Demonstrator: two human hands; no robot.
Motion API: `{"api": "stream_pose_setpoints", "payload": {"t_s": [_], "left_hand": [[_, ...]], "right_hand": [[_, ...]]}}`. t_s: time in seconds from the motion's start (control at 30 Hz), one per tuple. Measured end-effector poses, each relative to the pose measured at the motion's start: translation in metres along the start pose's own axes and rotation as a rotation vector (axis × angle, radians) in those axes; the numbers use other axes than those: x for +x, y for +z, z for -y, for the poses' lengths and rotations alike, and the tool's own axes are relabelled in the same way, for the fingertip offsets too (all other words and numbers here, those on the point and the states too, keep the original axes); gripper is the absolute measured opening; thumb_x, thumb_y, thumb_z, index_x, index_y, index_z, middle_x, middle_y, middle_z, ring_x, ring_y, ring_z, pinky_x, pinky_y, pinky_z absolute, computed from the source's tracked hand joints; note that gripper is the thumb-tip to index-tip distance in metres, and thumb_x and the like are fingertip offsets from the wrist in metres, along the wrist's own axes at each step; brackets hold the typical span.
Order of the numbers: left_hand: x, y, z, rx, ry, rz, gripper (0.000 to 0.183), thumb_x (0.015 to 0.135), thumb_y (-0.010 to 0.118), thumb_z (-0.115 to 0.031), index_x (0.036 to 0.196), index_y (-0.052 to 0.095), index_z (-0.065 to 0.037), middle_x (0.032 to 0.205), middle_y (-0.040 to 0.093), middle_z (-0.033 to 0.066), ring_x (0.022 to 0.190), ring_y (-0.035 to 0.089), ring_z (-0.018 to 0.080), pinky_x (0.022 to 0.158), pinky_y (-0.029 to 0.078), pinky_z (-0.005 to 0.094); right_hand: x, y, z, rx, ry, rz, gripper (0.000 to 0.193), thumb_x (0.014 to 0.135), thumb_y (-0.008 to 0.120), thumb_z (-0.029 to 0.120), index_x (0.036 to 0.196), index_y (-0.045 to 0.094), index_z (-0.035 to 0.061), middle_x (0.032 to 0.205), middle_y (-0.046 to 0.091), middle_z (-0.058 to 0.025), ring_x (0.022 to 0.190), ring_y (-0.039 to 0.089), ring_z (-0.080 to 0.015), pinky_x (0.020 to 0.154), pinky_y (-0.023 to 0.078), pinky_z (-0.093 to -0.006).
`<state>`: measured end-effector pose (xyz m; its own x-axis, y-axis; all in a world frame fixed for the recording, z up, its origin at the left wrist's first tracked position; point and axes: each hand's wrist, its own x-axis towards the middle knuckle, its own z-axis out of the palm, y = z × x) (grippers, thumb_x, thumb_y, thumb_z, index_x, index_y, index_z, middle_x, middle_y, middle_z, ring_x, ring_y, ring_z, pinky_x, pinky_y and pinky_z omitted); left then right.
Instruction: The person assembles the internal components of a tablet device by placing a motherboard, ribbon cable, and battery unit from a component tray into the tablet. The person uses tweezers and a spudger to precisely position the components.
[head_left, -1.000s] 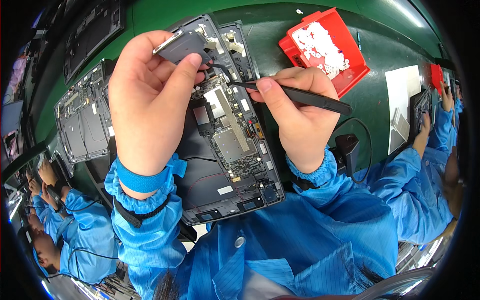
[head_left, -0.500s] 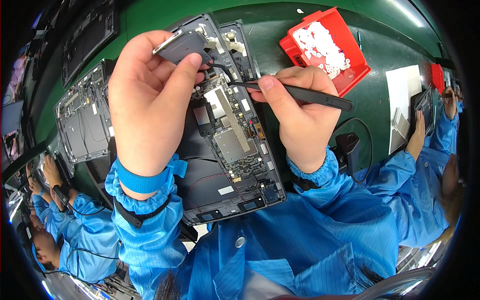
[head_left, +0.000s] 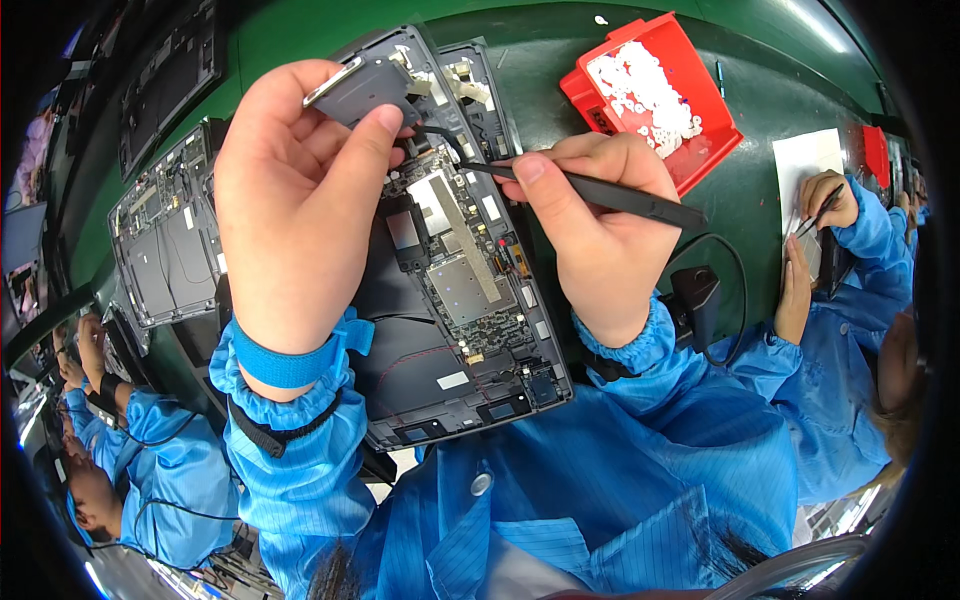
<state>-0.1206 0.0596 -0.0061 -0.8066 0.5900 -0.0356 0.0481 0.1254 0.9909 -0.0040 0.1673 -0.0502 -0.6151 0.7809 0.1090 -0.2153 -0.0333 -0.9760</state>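
Note:
An opened tablet-like device (head_left: 400, 360) with its circuit board exposed lies in front of me, tilted slightly. Over its far end, my left hand (head_left: 300, 190) pinches a flat dark grey part with a silver edge (head_left: 368, 92) between thumb and fingers. A black cable (head_left: 440, 132) runs from near that part toward the board. Held in my right hand (head_left: 610, 220), black tweezers (head_left: 630, 200) point left, their tips at the cable's end near the board's upper edge. Whether the tips grip the cable is too small to tell.
A red bin (head_left: 715, 150) of small white pieces stands at the far right. Another opened device (head_left: 480, 90) lies partly beneath mine; a further one (head_left: 165, 235) is at left. A black cabled object (head_left: 697, 300) sits right of my wrist. Co-workers (head_left: 830, 380) flank me on the green bench (head_left: 545, 60).
My hands, the grey part and the tweezers stay almost still. The co-worker at right has brought a hand with tweezers over the white sheet. The left co-worker's arms have shifted slightly.

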Motion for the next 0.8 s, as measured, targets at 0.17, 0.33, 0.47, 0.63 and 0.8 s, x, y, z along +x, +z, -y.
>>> {"api": "stream_pose_setpoints", "payload": {"t_s": [0.17, 0.33, 0.47, 0.63, 0.8], "left_hand": [[0.003, 0.002, 0.003, 0.201, 0.026, -0.044, 0.024, 0.083, 0.058, 0.001, 0.105, 0.050, 0.003, 0.094, 0.060, 0.0067, 0.084, 0.056, 0.0099, 0.072, 0.046, 0.0208], [0.003, -0.001, 0.001, 0.253, -0.017, 0.003, 0.027, 0.080, 0.061, 0.003, 0.105, 0.048, 0.002, 0.092, 0.059, 0.0063, 0.082, 0.056, 0.0084, 0.070, 0.045, 0.0193], [0.004, 0.002, 0.008, 0.270, 0.007, 0.006, 0.033, 0.076, 0.066, 0.003, 0.103, 0.047, 0.001, 0.089, 0.057, 0.0054, 0.076, 0.053, 0.0072, 0.062, 0.044, 0.0181], [0.001, 0.008, 0.007, 0.693, 0.218, -0.048, 0.052, 0.063, 0.076, -0.004, 0.106, 0.046, 0.000, 0.081, 0.052, 0.0042, 0.066, 0.045, 0.0068, 0.052, 0.040, 0.0184], [-0.001, 0.006, 0.005, 0.718, 0.237, -0.036, 0.055, 0.062, 0.077, -0.006, 0.108, 0.047, -0.001, 0.083, 0.051, 0.0052, 0.066, 0.045, 0.0080, 0.053, 0.040, 0.0189]], "right_hand": [[-0.002, 0.002, -0.009, -0.078, -0.261, 0.029, 0.021, 0.065, 0.071, -0.007, 0.070, 0.052, 0.0003, 0.071, 0.061, -0.0133, 0.062, 0.060, -0.0182, 0.054, 0.046, -0.0266], [-0.003, 0.006, -0.010, -0.136, -0.394, 0.055, 0.024, 0.062, 0.073, -0.008, 0.068, 0.051, 0.0006, 0.070, 0.061, -0.0139, 0.066, 0.063, -0.0225, 0.056, 0.049, -0.0285], [-0.002, 0.004, -0.013, -0.160, -0.451, 0.071, 0.023, 0.061, 0.072, -0.008, 0.067, 0.052, 0.0003, 0.069, 0.061, -0.0133, 0.066, 0.064, -0.0243, 0.057, 0.050, -0.0299], [0.000, 0.000, -0.011, -0.199, -0.521, 0.111, 0.022, 0.061, 0.072, -0.008, 0.068, 0.053, -0.0006, 0.067, 0.060, -0.0123, 0.067, 0.064, -0.0254, 0.056, 0.050, -0.0310], [-0.002, 0.000, -0.014, -0.182, -0.543, 0.117, 0.022, 0.061, 0.073, -0.006, 0.068, 0.053, -0.0009, 0.068, 0.060, -0.0123, 0.065, 0.063, -0.0255, 0.056, 0.049, -0.0309]]}}
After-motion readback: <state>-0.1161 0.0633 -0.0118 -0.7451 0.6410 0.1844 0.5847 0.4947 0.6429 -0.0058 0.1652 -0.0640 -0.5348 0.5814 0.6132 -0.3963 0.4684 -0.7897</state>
